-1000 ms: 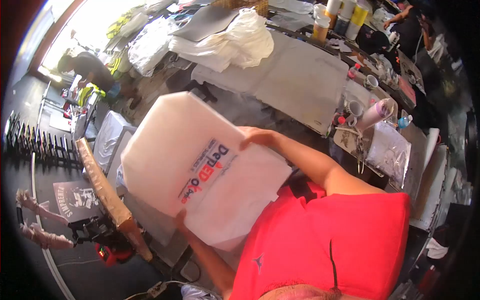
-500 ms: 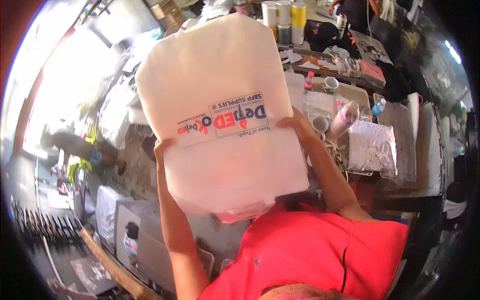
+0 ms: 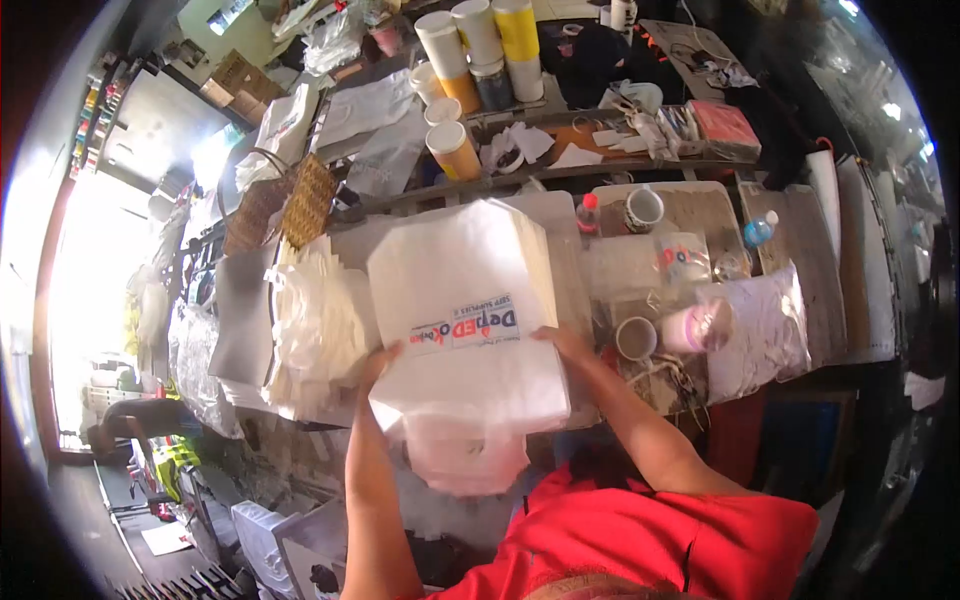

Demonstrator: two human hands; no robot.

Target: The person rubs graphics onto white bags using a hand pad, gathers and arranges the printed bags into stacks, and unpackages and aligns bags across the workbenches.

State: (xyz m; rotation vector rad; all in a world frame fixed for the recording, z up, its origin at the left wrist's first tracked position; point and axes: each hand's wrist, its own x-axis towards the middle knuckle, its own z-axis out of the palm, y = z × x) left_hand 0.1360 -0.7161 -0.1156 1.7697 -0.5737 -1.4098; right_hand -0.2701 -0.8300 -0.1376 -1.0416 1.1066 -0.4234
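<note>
A thick stack of white printed bags [image 3: 460, 270] lies low over the worktable, its blue and red "DepED" lettering upside down to me. My left hand [image 3: 380, 362] grips the stack's left edge, thumb on top and the other fingers hidden beneath. On the opposite edge, my right hand [image 3: 562, 346] holds it the same way, its thumb beside the print. Below the stack's near end hangs a pale pinkish sheet [image 3: 468, 455]. Left of my left hand is a loose pile of cream-white bags [image 3: 315, 325].
To the right are mugs [image 3: 636, 339], a pink-and-white tumbler [image 3: 695, 327], a plastic-wrapped packet [image 3: 757, 330] and a blue bottle [image 3: 760, 229]. A red-capped bottle [image 3: 588, 215] stands behind the stack. Farther back are a woven bag [image 3: 305, 200] and several ink-coloured containers [image 3: 455, 150].
Both hands have lowered the stack from up close to me down toward the tabletop. My view has shifted, so the pile on the left and the woven bag now show.
</note>
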